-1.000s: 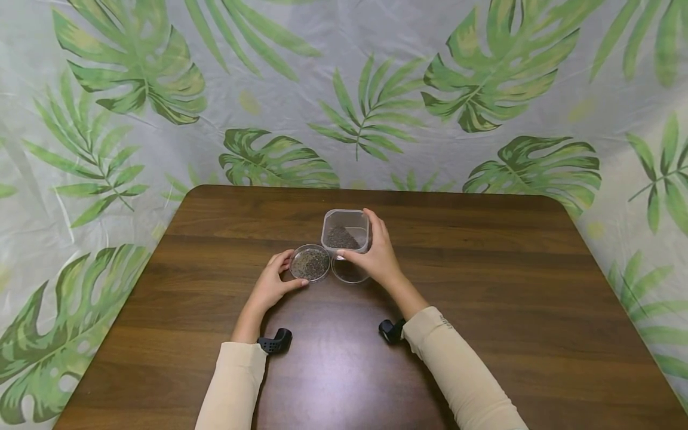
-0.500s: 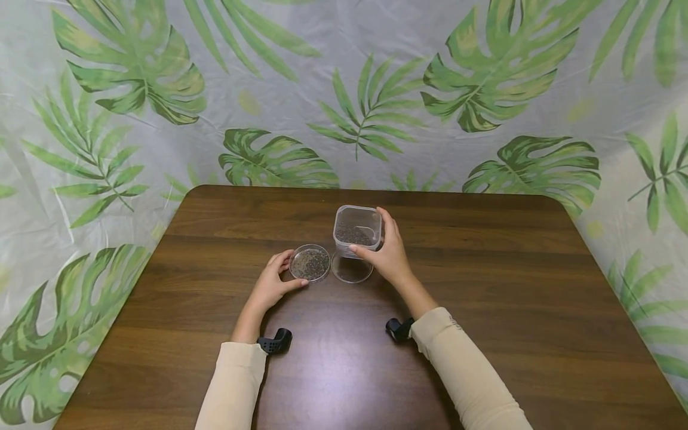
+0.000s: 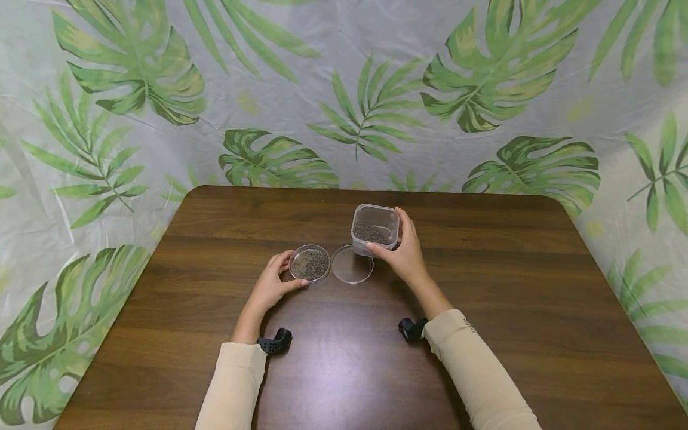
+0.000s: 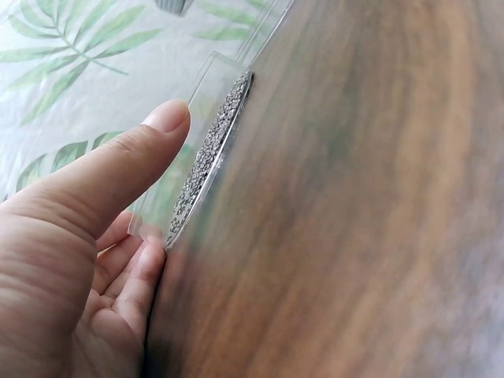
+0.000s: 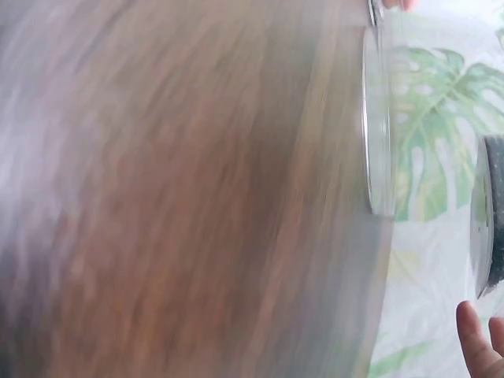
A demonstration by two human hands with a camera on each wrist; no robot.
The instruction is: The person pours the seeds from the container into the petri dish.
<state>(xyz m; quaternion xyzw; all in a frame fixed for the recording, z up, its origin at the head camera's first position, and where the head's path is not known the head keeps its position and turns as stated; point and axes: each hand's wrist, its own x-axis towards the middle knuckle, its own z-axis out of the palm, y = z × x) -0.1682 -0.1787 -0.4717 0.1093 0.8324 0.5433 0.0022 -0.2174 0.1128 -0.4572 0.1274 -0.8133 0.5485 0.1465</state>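
Note:
My left hand (image 3: pixel 271 285) grips a clear round petri dish (image 3: pixel 310 263) on the table, thumb at the near side and fingers at the far left. Grey, gravel-like grains cover the dish's bottom, and the left wrist view shows them as a thin layer behind the clear wall. My right hand (image 3: pixel 404 255) holds a square clear plastic container (image 3: pixel 375 224) above the table, thumb on its near wall. Dark grains lie in the container's bottom. Right beside the dish is a second clear round dish or lid (image 3: pixel 352 272) without grains, its far right edge overlapped by the container.
The brown wooden table (image 3: pixel 344 370) reaches back to a leaf-patterned cloth (image 3: pixel 371 83). Each wrist wears a black device, the left one (image 3: pixel 275 341) and the right one (image 3: pixel 411 329), both low over the table.
My right hand has carried the square container to the right, from behind the petri dish's right side to beyond the second round piece, which shows more now. My left hand has stayed on the dish.

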